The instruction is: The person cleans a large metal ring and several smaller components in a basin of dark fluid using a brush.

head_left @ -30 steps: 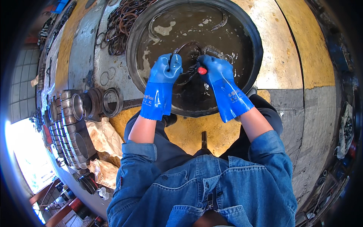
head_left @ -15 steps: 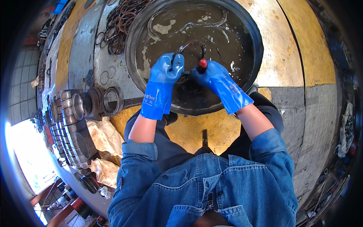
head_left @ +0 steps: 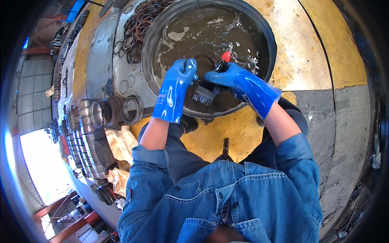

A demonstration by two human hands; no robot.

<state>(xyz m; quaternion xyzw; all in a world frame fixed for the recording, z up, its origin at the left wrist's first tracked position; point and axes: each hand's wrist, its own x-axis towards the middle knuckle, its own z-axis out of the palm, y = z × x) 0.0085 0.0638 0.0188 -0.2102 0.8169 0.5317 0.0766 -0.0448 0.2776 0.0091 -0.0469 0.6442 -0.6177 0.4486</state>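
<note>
My left hand (head_left: 181,73), in a blue rubber glove, is closed over a dark metal ring (head_left: 208,56) whose curved far side shows just beyond both hands. Most of that ring is hidden by the gloves or the murky liquid. In my right hand (head_left: 229,75), gloved the same way, is a brush (head_left: 204,94) with a black handle and red tip. Its bristles point down toward me, close to my left glove. Both hands are over a round dark tub (head_left: 147,54) filled with brown liquid that has foam patches and ripples.
A heap of rusty rings (head_left: 142,25) lies left of the tub, with thin rings (head_left: 126,83) nearer me. Shiny metal cylinders (head_left: 86,137) stand in rows at left, beside crumpled brown paper (head_left: 120,142). My legs straddle the tub's near side over yellow floor (head_left: 214,135).
The ring has gone lower toward the liquid. My right hand has turned and shifted slightly right, bringing the brush's bristles into view. Liquid beyond it now splashes.
</note>
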